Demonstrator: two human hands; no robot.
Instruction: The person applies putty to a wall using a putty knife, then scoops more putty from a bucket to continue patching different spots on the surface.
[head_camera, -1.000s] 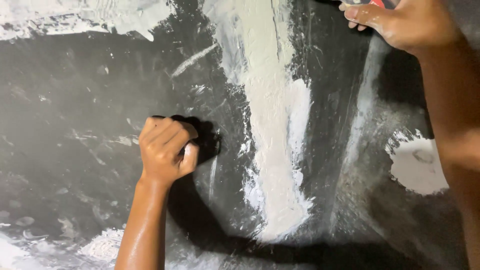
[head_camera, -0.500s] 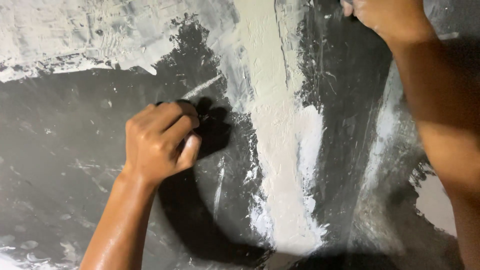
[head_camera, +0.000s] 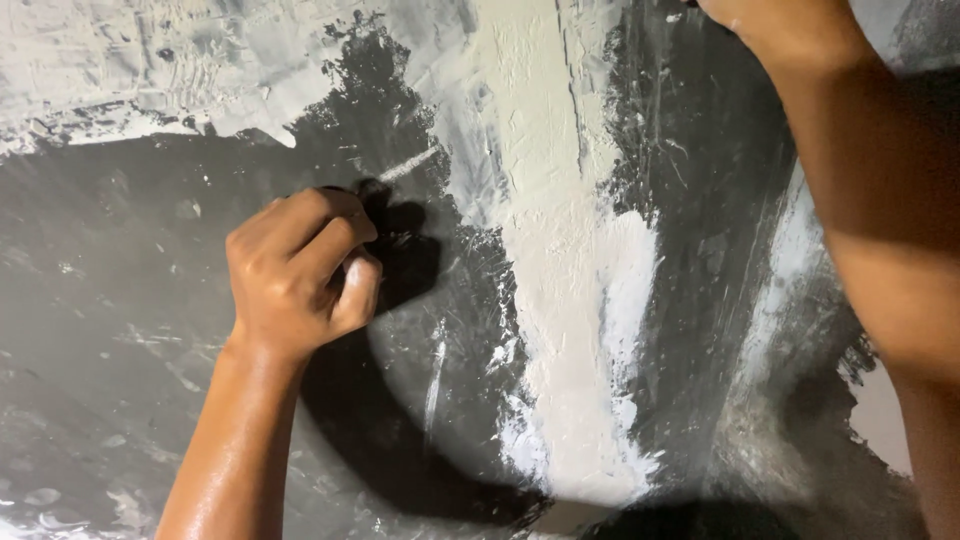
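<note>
My left hand (head_camera: 295, 275) is curled into a fist and rests against a dark grey wall (head_camera: 110, 330), left of centre. I see nothing in it. It throws a black shadow to its right. My right hand (head_camera: 775, 18) is raised to the top edge of the view, where its fingers are cut off. Its forearm runs down the right side. A broad vertical band of white plaster (head_camera: 560, 300) lies on the wall between the two arms.
Rough white plaster (head_camera: 150, 70) covers the wall's upper left. A pale bare patch (head_camera: 888, 425) shows at the lower right beside my forearm. Thin white smears streak the dark surface around the band.
The view has closed in on the wall and both hands look larger. My right hand has slid up out of frame, hiding the red thing seen in it earlier. The left fist stays pressed to the wall.
</note>
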